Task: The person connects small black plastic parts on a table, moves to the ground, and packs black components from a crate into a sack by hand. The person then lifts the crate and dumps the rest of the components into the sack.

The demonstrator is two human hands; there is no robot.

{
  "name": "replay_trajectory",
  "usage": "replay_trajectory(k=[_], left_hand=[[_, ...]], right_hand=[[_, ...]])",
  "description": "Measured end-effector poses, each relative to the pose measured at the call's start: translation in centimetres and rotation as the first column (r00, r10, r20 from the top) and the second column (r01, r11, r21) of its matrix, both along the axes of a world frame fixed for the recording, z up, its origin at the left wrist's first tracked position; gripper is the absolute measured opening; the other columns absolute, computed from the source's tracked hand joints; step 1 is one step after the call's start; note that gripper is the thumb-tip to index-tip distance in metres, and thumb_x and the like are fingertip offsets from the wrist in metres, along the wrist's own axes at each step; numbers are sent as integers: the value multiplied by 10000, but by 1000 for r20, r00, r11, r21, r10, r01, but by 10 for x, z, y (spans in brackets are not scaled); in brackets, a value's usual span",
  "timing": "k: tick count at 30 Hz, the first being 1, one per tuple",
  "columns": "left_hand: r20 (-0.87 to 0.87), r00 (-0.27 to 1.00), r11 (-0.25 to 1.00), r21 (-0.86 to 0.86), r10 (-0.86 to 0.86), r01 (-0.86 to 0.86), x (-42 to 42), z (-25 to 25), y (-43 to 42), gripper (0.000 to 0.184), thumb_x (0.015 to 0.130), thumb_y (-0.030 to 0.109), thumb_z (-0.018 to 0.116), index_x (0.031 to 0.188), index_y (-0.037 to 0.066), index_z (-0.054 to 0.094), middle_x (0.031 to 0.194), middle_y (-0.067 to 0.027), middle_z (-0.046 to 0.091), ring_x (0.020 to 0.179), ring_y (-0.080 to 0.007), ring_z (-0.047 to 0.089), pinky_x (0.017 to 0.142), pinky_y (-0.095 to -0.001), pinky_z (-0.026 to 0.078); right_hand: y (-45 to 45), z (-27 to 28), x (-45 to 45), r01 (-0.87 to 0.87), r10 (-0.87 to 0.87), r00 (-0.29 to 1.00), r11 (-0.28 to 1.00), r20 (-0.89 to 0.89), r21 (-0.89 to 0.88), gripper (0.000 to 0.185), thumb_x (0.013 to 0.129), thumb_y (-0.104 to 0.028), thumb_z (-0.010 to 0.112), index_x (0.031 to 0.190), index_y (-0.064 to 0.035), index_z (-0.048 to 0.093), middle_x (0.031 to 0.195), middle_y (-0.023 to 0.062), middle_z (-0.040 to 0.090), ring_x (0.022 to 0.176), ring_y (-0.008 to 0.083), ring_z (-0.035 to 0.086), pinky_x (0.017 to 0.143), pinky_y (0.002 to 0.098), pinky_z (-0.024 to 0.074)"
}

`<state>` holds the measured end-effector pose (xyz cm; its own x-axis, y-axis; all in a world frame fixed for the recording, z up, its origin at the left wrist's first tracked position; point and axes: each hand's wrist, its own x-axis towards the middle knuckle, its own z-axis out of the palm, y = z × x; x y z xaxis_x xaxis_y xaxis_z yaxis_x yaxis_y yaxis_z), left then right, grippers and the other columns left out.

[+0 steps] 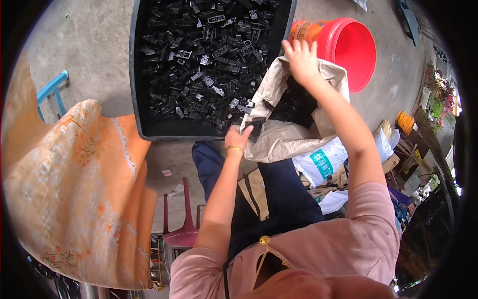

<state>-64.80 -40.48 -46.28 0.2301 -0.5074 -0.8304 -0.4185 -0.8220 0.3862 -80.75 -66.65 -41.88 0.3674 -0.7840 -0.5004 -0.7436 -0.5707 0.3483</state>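
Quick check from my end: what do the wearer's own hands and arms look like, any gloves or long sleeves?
No gloves: the left hand and right hand are both bare. The left wrist has a thin gold-coloured band; none shows on the right. Both forearms are uncovered, with short, loose, dusty-pink sleeves ending above the elbows.

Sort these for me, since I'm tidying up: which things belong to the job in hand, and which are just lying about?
Likely the job:
pale sack
black tray
black plastic parts

Probably just lying about:
maroon chair
green-labelled white bag
red bucket (beside the sack, so less certain)
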Motion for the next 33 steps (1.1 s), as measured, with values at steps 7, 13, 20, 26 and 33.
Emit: replay_trajectory(k=[7,13,20,26,33], left_hand=[[-402,877,964,-130,-264,231,-32,52,12,454,687,120,657,1094,65,465,893,-248,589,876,-415,555,722,-428,462],[-639,768,969,-171,27,-176,-38,85,22,381,742,31,603,1103,2,483,918,-123,628,850,-224,608,758,-311,466],[-716,391,715,215,579,-665,10,43,-12,366,754,18,590,1108,-15,503,967,-57,604,830,-105,567,732,-237,454],[-562,812,983,16,162,-184,54,14,-43,399,805,269,617,1129,56,525,982,-39,593,819,-121,557,664,-256,470],[506,579,645,56,639,-762,111,-50,-69,849,703,599,584,1280,22,349,1208,-297,418,1071,-409,460,922,-443,375]], right_hand=[[18,59,-80,214,-283,933,933,224,289,124,768,-178,534,829,-72,556,727,146,606,729,326,589,650,431,456],[32,138,-109,287,-335,880,940,336,184,132,756,-177,571,813,-59,548,720,156,591,731,338,577,634,445,442],[-6,95,-55,201,-204,849,978,487,58,147,763,-213,584,822,-80,563,722,126,603,709,308,592,625,427,463],[-33,61,28,27,-110,853,985,511,168,512,702,-317,668,1128,-73,520,1095,143,538,1028,289,515,851,373,426],[-60,-68,94,336,-483,778,860,401,385,736,718,-476,627,1263,-46,383,1222,277,403,1136,426,399,945,446,367]])
